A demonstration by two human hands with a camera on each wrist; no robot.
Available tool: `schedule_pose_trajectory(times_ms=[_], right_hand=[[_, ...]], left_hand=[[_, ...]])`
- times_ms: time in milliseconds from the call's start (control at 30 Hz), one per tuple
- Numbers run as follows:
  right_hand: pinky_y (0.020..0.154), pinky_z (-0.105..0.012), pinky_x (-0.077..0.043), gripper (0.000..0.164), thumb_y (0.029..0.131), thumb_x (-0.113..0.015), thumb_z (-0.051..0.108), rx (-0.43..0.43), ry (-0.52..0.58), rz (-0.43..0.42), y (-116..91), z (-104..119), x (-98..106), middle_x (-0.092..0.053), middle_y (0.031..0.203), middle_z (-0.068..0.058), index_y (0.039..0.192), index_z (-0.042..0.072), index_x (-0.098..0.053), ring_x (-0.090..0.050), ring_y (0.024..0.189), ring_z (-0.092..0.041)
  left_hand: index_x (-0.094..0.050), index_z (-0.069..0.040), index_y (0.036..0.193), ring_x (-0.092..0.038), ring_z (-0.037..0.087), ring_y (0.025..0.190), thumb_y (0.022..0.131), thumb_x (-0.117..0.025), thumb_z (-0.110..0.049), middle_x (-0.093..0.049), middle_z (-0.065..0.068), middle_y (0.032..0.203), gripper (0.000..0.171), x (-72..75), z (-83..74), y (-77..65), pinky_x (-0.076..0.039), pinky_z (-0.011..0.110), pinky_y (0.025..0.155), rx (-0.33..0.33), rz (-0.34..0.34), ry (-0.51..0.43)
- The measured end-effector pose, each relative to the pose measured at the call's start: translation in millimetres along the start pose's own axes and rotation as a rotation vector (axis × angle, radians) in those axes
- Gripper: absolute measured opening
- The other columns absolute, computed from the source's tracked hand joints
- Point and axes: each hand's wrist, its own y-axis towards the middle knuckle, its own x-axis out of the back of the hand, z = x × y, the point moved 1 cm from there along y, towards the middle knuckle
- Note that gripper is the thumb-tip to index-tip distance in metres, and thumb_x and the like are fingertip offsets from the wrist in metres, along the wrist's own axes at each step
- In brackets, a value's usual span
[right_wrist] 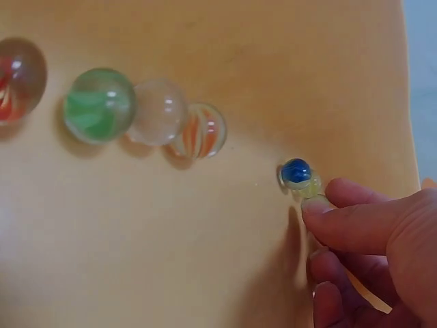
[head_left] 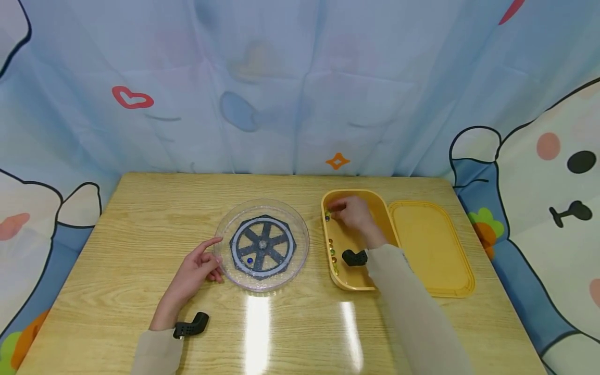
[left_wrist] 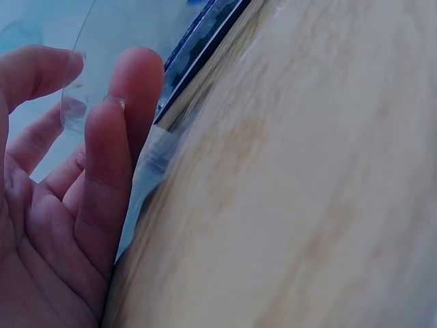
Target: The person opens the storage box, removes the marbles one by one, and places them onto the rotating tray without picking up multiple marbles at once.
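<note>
My left hand [head_left: 199, 265] rests at the left rim of a clear round dish [head_left: 302, 229], index finger stretched along the edge. In the left wrist view, its fingers [left_wrist: 99, 178] touch the transparent rim. A dark six-spoked wheel shape [head_left: 266, 229] shows in the dish, with a blue marble [head_left: 250, 260] on it. Inside a yellow tub [head_left: 337, 281], my right hand [head_left: 353, 212] reaches to the far left corner. Its thumb and index finger pinch at a yellow marble [right_wrist: 314, 183], which the thumb tip partly hides. Right beside it lies a blue-and-white marble [right_wrist: 296, 172].
Several marbles line the tub's left wall, among them a green one [right_wrist: 100, 106] and an orange-striped one [right_wrist: 205, 130]. A yellow lid [head_left: 433, 250] lies to the tub's right. Behind the wooden table [head_left: 169, 208] hangs a patterned curtain [head_left: 187, 130].
</note>
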Motion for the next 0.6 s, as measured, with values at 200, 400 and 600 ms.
schedule_pose_trajectory(times_ms=[200, 400, 600], right_hand=[[0.093, -0.045, -0.049, 0.021, 0.093, -0.071, 0.008, -0.015, 0.001, -0.021, -0.8, 0.0, -1.9, -0.071, 0.114, -0.015, 0.113, 0.004, -0.075, -0.062, 0.110, -0.033], [0.085, -0.042, -0.052, 0.015, 0.091, -0.073, 0.006, -0.017, 0.004, -0.051, -2.2, -0.3, 0.1, -0.072, 0.106, -0.014, 0.105, 0.002, -0.076, -0.065, 0.098, -0.030], [0.081, -0.041, -0.051, 0.013, 0.091, -0.073, 0.008, -0.015, 0.040, -0.069, -2.8, -4.1, 2.1, -0.072, 0.101, -0.014, 0.102, 0.001, -0.075, -0.065, 0.092, -0.029]], left_hand=[[-0.042, -0.009, 0.149, -0.067, 0.026, 0.065, 0.102, -0.057, -0.010, -0.065, 0.021, 0.083, 0.050, 0.2, -0.5, -0.2, -0.053, 0.030, 0.062, 0.002, 0.004, 0.001], [-0.041, -0.008, 0.150, -0.067, 0.026, 0.066, 0.102, -0.057, -0.010, -0.064, 0.023, 0.084, 0.050, 0.4, -0.5, 0.2, -0.054, 0.030, 0.063, -0.001, 0.012, -0.001], [-0.041, -0.008, 0.150, -0.067, 0.027, 0.066, 0.102, -0.057, -0.011, -0.065, 0.023, 0.084, 0.050, 0.2, -0.3, -0.3, -0.053, 0.030, 0.063, -0.002, 0.012, -0.005]])
